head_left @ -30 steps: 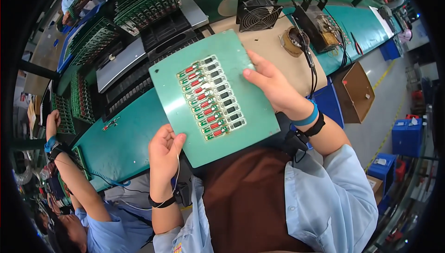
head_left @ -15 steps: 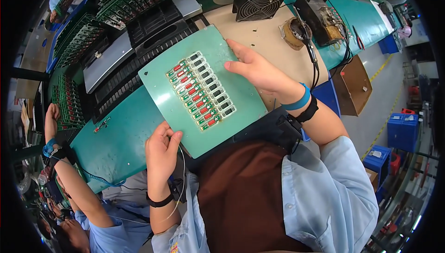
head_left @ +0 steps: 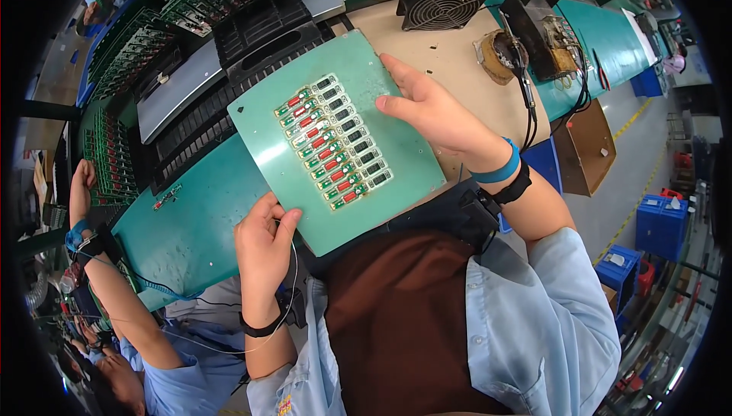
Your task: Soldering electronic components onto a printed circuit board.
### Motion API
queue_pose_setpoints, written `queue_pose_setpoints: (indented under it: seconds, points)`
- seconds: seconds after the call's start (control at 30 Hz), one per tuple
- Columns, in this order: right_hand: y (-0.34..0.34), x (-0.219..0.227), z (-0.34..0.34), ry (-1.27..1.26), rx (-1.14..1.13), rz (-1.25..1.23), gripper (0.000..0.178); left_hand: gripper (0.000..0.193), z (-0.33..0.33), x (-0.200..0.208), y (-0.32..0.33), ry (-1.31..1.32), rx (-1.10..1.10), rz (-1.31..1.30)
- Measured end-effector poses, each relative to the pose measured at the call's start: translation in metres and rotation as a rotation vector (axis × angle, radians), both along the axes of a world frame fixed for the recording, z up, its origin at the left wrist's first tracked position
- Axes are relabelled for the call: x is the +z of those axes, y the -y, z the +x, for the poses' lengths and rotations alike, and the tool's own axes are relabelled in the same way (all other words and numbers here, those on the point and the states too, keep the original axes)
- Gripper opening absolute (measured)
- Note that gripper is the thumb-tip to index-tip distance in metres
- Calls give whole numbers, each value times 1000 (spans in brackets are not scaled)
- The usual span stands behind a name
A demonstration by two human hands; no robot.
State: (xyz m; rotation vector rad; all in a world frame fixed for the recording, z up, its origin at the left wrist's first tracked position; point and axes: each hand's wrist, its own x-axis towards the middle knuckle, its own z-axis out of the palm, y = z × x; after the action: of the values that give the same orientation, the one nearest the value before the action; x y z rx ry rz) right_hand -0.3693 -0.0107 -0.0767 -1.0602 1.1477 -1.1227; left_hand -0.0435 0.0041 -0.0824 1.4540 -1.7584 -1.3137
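A flat green fixture plate [head_left: 267, 149] is held up in front of me, tilted, between both hands. Set in its middle is a row of several small circuit boards [head_left: 328, 155], each with a red part on the left and a black part on the right. My left hand [head_left: 263, 237] pinches the plate's lower left edge, thumb on top. My right hand [head_left: 435, 115] grips the upper right edge, thumb lying on the face and the other fingers partly hidden behind it. A thin pale cord hangs by my left wrist.
Behind the plate, a black fan [head_left: 442, 0] stands on a tan board [head_left: 374, 27], near a soldering iron [head_left: 526, 84] and a black-and-brown device [head_left: 537, 35]. Circuit boards in black racks [head_left: 263, 50] fill the left. A co-worker's hand [head_left: 82, 176] touches boards at far left.
The bench has shifted slightly to the right in view. Both hands keep their hold on the plate, which has barely moved. The co-worker's hand is a little higher.
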Motion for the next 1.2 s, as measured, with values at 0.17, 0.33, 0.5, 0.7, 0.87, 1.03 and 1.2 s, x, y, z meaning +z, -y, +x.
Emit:
queue_pose_setpoints:
  seconds: [0.17, 0.33, 0.5, 0.7, 0.87, 1.03, 1.2]
  points:
    - [0, 2, 2, 46, -19, 18, 71, 24, -1, 8, 1, 149, -18, -74]
    - [-7, -3, 0, -64, -45, -17, 73, 19, 1, 22, 4, 374, -48, -256]
    - [-29, 14, -3, -369, -211, -245, 63, 25, 12, 48, 1, 177, -18, -176]
    - [-51, 38, 1, -553, -33, -574, 34, 52, -5, 84, -8, 198, -222, -584]
    - [-63, 46, 42, -379, 264, -486, 21, 70, -51, 88, -22, 36, -269, -505]
    - [-72, 42, 50, -336, 550, -335, 16, 75, -69, 80, -30, -116, -255, -502]
    - [-77, 38, 52, -294, 348, -443, 13, 77, -65, 78, -20, -100, -324, -627]
